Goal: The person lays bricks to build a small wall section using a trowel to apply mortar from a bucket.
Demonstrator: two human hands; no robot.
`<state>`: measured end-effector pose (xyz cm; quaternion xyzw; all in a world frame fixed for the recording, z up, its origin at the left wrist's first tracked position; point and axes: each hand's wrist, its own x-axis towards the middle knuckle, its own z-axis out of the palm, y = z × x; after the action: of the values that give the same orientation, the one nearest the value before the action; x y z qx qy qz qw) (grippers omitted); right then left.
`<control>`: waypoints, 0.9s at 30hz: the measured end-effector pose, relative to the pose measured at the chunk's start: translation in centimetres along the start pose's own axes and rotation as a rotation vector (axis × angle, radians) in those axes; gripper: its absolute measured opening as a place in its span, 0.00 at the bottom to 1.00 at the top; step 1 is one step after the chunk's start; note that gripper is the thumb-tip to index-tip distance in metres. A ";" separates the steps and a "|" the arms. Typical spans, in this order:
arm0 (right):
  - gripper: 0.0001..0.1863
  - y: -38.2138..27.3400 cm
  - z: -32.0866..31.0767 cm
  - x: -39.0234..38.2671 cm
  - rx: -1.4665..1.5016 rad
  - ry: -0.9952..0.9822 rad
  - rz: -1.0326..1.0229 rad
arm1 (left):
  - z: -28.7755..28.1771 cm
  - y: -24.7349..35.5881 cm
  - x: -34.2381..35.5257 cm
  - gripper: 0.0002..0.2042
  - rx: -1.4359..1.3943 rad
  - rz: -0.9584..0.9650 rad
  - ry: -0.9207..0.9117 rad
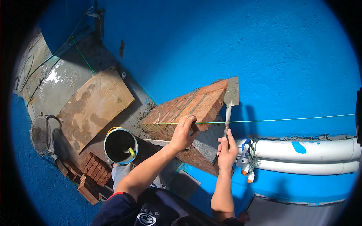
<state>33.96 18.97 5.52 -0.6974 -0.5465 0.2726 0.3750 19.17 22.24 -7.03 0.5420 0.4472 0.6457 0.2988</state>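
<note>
A low wall of red bricks [194, 104] with grey mortar joints stands against the blue wall. My left hand [183, 133] has its fingers bent over the near edge of a brick at the wall's end, close to a taut green string [211, 122]. My right hand [227, 150] is closed round the handle of a trowel [233, 90]. The trowel's flat blade, coated with grey mortar, points away from me and lies against the end of the top bricks. The string crosses in front of the trowel's shank.
White pipes [301, 149] run along the blue wall at right. A dark bucket [120, 146] with a yellow-green handle inside stands left of my left arm. Beyond it are a stained board [96, 107], stacked loose bricks [97, 169] and a round fan [40, 135].
</note>
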 end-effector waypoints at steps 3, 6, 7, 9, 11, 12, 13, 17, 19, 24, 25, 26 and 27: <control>0.22 0.8 0.1 0.3 -0.026 0.028 -0.002 | 0.4 0.1 0.0 0.30 0.016 0.002 0.010; 0.22 0.7 0.5 0.5 0.017 0.015 -0.015 | 0.5 0.0 -0.2 0.30 0.024 -0.018 0.017; 0.22 0.7 0.5 0.4 0.030 0.031 -0.017 | 0.6 -0.1 -0.2 0.29 0.014 0.007 0.041; 0.22 0.9 0.6 0.4 0.045 0.057 0.023 | 0.5 0.0 -0.1 0.29 0.012 0.022 0.039; 0.21 0.6 1.1 0.8 0.075 0.031 0.044 | 0.4 -0.1 0.1 0.29 0.044 0.045 0.062; 0.21 0.5 1.3 0.7 0.111 0.047 0.066 | 0.3 0.1 0.1 0.29 0.032 0.013 0.046; 0.22 1.0 1.1 0.5 0.166 0.057 0.060 | 0.3 0.0 0.1 0.29 0.034 0.015 0.047; 0.23 1.3 1.4 0.2 0.260 0.111 0.084 | 0.5 -0.1 -0.2 0.29 0.037 -0.002 0.024; 0.23 1.4 2.0 0.1 0.362 0.148 0.079 | 0.6 -0.1 -0.4 0.29 0.036 -0.046 0.021; 0.22 1.9 2.9 0.8 0.338 0.105 0.122 | 0.5 -0.1 -0.3 0.30 0.043 0.017 0.045; 0.22 2.0 3.0 0.8 0.338 0.085 0.089 | 0.6 -0.1 -0.3 0.30 0.042 0.015 0.043; 0.22 1.8 3.0 0.7 0.321 0.085 0.088 | 0.6 -0.3 -0.3 0.30 0.044 0.013 0.047; 0.22 1.7 3.1 0.6 0.305 0.085 0.088 | 0.6 -0.4 -0.3 0.30 0.046 0.011 0.050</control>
<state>32.65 20.05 2.42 -0.6665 -0.4515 0.3388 0.4870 19.77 22.25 -7.49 0.5348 0.4664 0.6502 0.2715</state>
